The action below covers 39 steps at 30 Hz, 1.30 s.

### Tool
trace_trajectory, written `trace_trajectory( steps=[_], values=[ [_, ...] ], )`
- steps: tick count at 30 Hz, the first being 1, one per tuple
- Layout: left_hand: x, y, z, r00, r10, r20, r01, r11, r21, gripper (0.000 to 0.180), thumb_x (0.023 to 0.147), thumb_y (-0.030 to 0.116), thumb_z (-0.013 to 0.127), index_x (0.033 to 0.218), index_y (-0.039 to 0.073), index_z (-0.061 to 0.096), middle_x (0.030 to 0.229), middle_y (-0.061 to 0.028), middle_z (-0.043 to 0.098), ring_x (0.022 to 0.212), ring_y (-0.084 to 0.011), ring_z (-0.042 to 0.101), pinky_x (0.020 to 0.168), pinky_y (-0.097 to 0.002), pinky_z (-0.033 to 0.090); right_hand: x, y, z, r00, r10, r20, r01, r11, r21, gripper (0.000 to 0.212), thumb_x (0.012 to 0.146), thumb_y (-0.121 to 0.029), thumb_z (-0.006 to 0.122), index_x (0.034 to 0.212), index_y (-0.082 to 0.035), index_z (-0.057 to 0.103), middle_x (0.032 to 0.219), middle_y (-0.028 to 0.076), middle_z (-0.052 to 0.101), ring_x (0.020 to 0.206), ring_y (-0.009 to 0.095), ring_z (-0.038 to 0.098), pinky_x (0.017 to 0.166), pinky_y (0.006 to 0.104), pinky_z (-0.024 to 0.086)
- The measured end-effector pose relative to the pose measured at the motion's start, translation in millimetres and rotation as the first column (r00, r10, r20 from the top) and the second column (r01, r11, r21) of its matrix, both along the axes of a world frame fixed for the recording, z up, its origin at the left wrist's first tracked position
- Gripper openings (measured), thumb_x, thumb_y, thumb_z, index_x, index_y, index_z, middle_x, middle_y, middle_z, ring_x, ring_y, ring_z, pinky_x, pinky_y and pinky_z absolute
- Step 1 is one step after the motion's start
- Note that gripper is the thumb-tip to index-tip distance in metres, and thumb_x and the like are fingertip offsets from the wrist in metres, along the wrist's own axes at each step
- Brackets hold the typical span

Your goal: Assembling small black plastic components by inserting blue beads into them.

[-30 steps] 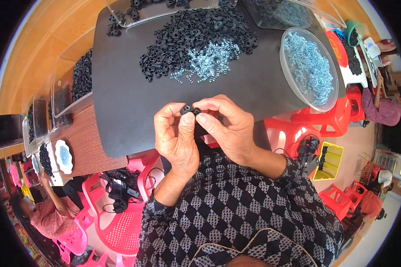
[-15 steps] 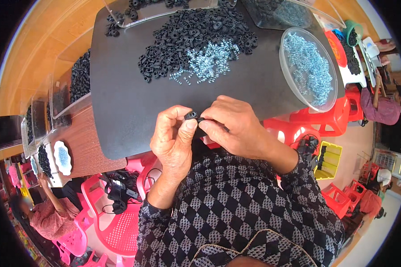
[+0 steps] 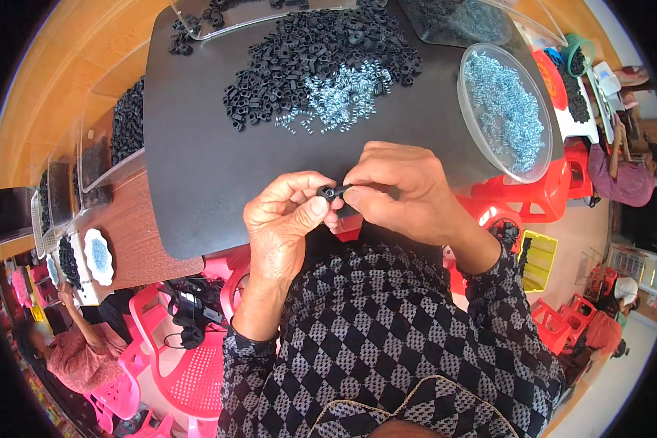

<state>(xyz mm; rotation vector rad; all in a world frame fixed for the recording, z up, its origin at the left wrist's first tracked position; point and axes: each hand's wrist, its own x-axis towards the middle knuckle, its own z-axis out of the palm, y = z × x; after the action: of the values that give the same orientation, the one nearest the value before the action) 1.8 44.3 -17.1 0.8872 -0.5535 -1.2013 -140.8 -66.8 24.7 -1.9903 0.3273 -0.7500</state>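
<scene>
**Small black part [image 3: 328, 193] pinched between two bare hands**

From my end of the feed, I find the part raised in front of the person's body, near the close edge of the dark table [image 3: 197, 146]. The left hand [image 3: 277, 215] has thumb and fingers clamped on its body, with the round end facing up toward my view. A pale ring shows inside that opening; it is too small for me to say what it is. The right hand [image 3: 405, 191] pinches a narrow dark piece [image 3: 344, 189] at the part's side, thumb and forefinger together. I cannot tell whether the two are joined.

I judge the part to be light, stiff plastic, probably a little slick and easy to roll between the fingertips. I would grip the outer walls firmly and leave the opening uncovered. The narrow piece gives little to hold, so I would favour a flat pinch close to its end.

Beyond the hands, a heap of black parts [image 3: 299, 55] meets a scatter of springs [image 3: 347, 95], with a clear round tub [image 3: 522, 177] of more springs to the right.
</scene>
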Motion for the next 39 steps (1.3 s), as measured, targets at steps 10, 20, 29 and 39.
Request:
trace_trajectory(
  steps=[10, 20, 29, 39],
  values=[
    [2, 2, -3, 0.998, 0.001, 0.062, -0.002, 1.000, 0.030, 0.021, 0.081, 0.002, 0.065, 0.100, -0.006, 0.063, 0.085, -0.0108, 0.065, 0.069, -0.0136, 0.061, 0.062, -0.0252, 0.052, 2, -2, -3, 0.995, 0.012, -0.098, -0.016, 0.999, -0.044, 0.005, 0.070, 0.000, 0.061, 0.075, 0.000, 0.059, 0.058, 0.005, 0.049, 0.053, 0.017, 0.044, 0.048, 0.0324, 0.035],
    [-2, 4, -3, 0.983, 0.087, 0.162, -0.093, 0.995, 0.026, 0.018, 0.081, 0.000, 0.065, 0.099, -0.005, 0.063, 0.087, -0.0077, 0.064, 0.071, -0.0118, 0.059, 0.064, -0.0227, 0.051, 12, 0, -1, 0.991, -0.096, -0.089, 0.054, 0.920, -0.389, 0.006, 0.066, 0.002, 0.061, 0.066, 0.000, 0.055, 0.055, 0.007, 0.042, 0.051, 0.023, 0.041, 0.047, 0.0354, 0.034],
    [-1, 3, -2, 0.977, 0.082, 0.199, -0.093, 0.995, 0.046, 0.016, 0.081, -0.002, 0.065, 0.097, -0.004, 0.064, 0.086, -0.0049, 0.061, 0.071, -0.0099, 0.057, 0.064, -0.0210, 0.050, 10, -4, -2, 0.989, -0.038, -0.145, -0.004, 0.959, -0.282, 0.007, 0.067, 0.002, 0.060, 0.065, 0.000, 0.054, 0.055, 0.008, 0.043, 0.052, 0.025, 0.042, 0.047, 0.0361, 0.034],
    [-3, 5, -3, 0.919, 0.132, 0.372, -0.170, 0.983, 0.071, 0.015, 0.081, -0.001, 0.065, 0.096, -0.003, 0.064, 0.084, -0.0028, 0.060, 0.070, -0.0071, 0.055, 0.063, -0.0193, 0.046, 13, 6, -9, 0.983, -0.161, -0.086, 0.110, 0.900, -0.421, 0.009, 0.066, 0.003, 0.062, 0.069, 0.000, 0.055, 0.058, 0.009, 0.046, 0.052, 0.024, 0.043, 0.047, 0.0362, 0.035]
  ],
)
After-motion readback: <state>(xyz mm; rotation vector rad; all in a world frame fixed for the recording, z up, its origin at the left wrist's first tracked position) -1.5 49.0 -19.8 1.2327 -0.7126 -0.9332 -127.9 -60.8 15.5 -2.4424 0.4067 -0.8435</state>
